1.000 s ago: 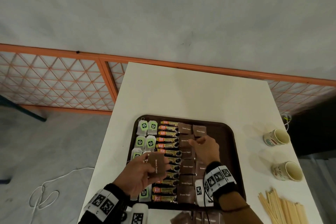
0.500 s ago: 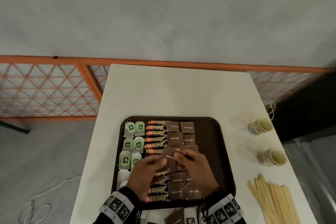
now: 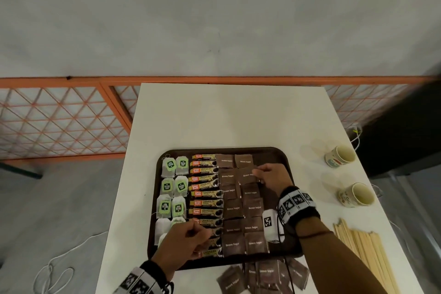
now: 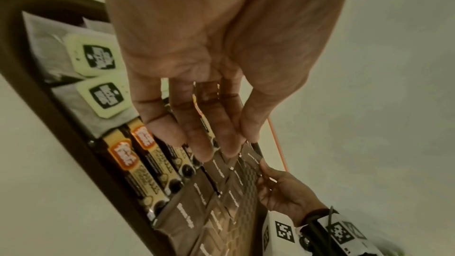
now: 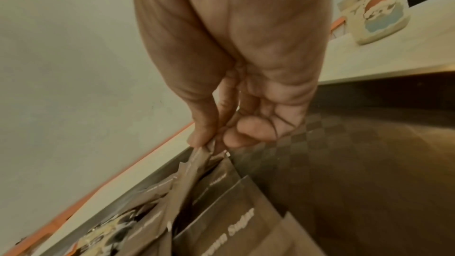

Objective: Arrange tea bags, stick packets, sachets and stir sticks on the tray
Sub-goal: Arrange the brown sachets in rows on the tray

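A dark brown tray (image 3: 272,156) holds tea bags (image 3: 173,185) with green tags at the left, a column of stick packets (image 3: 205,194) in the middle and two columns of brown sugar sachets (image 3: 255,208) to their right. My right hand (image 3: 259,173) pinches one brown sugar sachet (image 3: 247,175) by its corner, low over the right column near the far end. The right wrist view shows the thumb and fingers (image 5: 204,133) closed on that sachet (image 5: 194,164). My left hand (image 3: 195,234) hovers over the near stick packets with relaxed fingers (image 4: 197,143), holding nothing.
Two paper cups (image 3: 340,156) (image 3: 356,194) lie on the white table right of the tray. Wooden stir sticks (image 3: 365,253) lie in a pile at the near right. Loose brown sachets (image 3: 265,274) sit at the table's front edge. An orange lattice fence (image 3: 59,119) runs behind.
Both hands held a sachet together over the tray's middle. Now the right hand alone has carried it to the far right column, and the left hand has drawn back toward me.
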Motion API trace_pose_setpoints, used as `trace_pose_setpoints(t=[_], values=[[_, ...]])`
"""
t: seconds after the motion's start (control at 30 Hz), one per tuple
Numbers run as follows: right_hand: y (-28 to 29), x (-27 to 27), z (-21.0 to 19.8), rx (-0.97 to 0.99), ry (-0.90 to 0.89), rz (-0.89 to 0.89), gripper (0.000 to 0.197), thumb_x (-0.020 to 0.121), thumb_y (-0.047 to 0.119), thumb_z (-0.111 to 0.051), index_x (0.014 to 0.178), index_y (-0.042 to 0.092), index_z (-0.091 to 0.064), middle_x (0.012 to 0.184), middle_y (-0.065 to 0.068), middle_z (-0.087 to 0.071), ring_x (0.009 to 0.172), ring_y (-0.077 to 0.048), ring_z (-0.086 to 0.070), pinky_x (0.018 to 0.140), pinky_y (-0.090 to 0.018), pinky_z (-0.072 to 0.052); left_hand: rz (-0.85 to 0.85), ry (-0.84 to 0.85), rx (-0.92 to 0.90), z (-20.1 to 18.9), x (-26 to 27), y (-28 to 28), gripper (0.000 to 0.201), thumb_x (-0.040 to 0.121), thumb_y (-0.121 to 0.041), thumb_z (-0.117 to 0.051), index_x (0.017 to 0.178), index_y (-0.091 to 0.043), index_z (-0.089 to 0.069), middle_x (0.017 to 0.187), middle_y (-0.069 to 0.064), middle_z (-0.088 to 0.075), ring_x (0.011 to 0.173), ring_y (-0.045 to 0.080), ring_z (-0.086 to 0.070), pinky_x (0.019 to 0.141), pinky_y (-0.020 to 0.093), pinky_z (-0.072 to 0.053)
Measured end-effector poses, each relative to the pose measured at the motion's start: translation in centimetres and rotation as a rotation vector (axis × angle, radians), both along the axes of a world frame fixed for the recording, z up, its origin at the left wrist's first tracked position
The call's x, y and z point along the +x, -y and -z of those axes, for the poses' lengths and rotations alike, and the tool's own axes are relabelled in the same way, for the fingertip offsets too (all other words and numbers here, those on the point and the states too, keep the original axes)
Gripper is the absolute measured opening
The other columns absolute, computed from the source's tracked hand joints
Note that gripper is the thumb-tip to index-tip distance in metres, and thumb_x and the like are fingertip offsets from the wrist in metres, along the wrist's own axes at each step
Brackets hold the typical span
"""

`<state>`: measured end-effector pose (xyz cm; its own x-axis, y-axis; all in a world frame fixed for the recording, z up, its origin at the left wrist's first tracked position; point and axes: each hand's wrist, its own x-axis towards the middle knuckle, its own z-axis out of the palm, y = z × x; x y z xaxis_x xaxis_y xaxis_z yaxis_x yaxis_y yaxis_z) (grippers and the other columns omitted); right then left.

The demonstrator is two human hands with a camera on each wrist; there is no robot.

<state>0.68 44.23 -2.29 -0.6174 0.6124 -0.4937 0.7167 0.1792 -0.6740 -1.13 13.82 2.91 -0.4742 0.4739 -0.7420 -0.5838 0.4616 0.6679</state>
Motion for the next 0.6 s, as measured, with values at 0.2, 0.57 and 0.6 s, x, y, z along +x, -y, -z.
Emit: trace_pose_setpoints(t=[0.2,0.57,0.6], values=[[1.2,1.6,-1.3,0.188,0.034,-0.048,0.015,0.085,0.031,-0.074,0.088,0.018,-0.067,0.082,0.007,-0.065,0.084,-0.012,-0.062,0.075,-0.023,-0.044,0.146,-0.062,-0.04,-0.1,1.1,1.1,0.021,0.091,-0.024,-0.067,0.077,-0.01,-0.06,0.073,0.005,-0.073,0.066,0.009,-0.063,0.063,0.024,-0.046],[6.4,22.5,-4.3,0.162,0.312,-0.053,0.027,0.08,0.048,-0.075,0.08,0.026,-0.058,0.075,0.009,-0.063,0.077,-0.017,-0.063,0.067,-0.028,-0.049,0.521,-0.548,-0.271,2.5,6.9,0.1,0.02,0.082,-0.041,-0.071,0.081,-0.025,-0.059,0.083,-0.009,-0.065,0.077,0.007,-0.059,0.075,0.027,-0.052],[7.1,24.3,-3.8,0.126,0.389,-0.06,0.041,0.074,0.062,-0.073,0.087,0.027,-0.054,0.083,0.007,-0.062,0.082,-0.018,-0.062,0.07,-0.03,-0.047,0.565,-0.586,-0.325,2.7,7.7,0.2,0.026,0.08,-0.049,-0.07,0.089,-0.029,-0.056,0.093,-0.012,-0.061,0.086,0.008,-0.058,0.079,0.031,-0.051]])
